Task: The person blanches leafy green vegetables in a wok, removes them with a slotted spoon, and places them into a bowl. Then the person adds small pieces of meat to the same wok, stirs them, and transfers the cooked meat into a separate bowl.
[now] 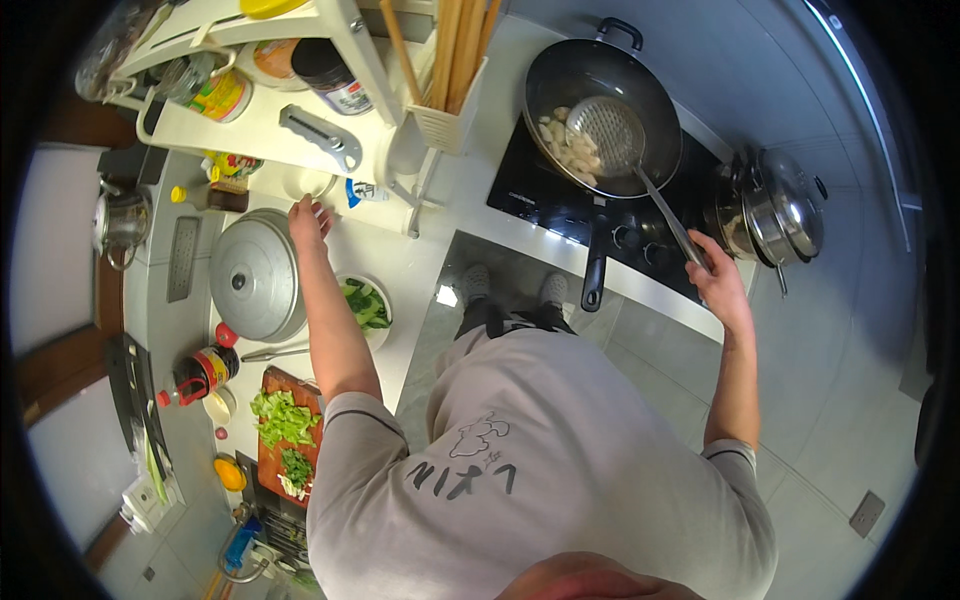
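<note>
My right hand (718, 279) grips the long handle of a metal skimmer (609, 135). The skimmer's perforated bowl rests inside a dark wok (660, 97), beside pale chunks of food (568, 150). Beneath the wok is a black glass cooktop (517, 176). My left hand (309, 225) reaches out over the left counter with its fingers apart and nothing visible in them. Its fingertips are close to a white bowl (311, 182) under the shelf; whether they touch it cannot be made out. Beside that wrist stands a lidded aluminium pot (255, 274).
Green vegetables fill a bowl (367, 304) beside my left forearm. Chopped greens lie on a wooden cutting board (270, 450). A white rack (262, 146) with jars and a chopstick holder (442, 126) overhang the counter. Stacked steel pots (784, 206) stand right of the wok.
</note>
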Demonstrator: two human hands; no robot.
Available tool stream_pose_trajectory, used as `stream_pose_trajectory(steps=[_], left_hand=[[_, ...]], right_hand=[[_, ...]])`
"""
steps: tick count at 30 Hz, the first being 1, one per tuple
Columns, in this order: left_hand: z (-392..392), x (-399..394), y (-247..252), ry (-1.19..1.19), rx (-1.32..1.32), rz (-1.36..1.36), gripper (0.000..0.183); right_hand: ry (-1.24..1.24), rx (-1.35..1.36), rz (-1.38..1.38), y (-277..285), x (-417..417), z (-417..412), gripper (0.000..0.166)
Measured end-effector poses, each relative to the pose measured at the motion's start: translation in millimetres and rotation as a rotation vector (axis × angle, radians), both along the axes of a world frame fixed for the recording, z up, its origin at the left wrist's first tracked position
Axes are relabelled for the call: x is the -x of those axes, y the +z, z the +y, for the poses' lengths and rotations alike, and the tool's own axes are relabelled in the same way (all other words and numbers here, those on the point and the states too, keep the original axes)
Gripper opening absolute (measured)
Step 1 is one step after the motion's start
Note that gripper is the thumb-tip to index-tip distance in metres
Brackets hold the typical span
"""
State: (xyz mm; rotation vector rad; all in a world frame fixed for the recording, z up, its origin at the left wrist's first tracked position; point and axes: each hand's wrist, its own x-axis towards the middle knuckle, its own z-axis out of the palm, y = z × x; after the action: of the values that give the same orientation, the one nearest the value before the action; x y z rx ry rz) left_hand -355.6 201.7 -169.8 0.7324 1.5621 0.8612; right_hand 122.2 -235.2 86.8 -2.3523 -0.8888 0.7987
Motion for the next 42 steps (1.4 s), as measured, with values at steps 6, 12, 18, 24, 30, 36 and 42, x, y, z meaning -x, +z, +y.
stream_pose_trajectory(steps=[6,12,18,24,30,36,42], left_hand=[[37,6,-29,-0.087,0.092,-0.176,0.029],[50,11,-49,0.07,0.111,-0.277,0.025],[30,22,-24,0.076,0.052,-0.375,0.03],[-60,36,17,0.134,0.015,-0.38,0.05],[-176,41,41,0.154,0.091,-0.401,0.051],[-259,4,65,0.04,0.205,-0.26,0.058],[-280,-53,69,-0.063,0.176,-0.389,0.047]], right_hand=[[0.104,-0.059,-0.529,-11,7,13,0.052],[0.061,0.013,-0.682,-37,-19,19,0.055],[0.036,0.038,-0.634,-76,-47,34,0.053],[-0.039,-0.006,-0.435,-97,-40,60,0.05],[0.109,-0.049,-0.363,-87,-32,64,0.048],[0.287,-0.082,-0.366,-62,-36,32,0.051],[0.245,-0.161,-0.458,-38,-57,-2,0.049]])
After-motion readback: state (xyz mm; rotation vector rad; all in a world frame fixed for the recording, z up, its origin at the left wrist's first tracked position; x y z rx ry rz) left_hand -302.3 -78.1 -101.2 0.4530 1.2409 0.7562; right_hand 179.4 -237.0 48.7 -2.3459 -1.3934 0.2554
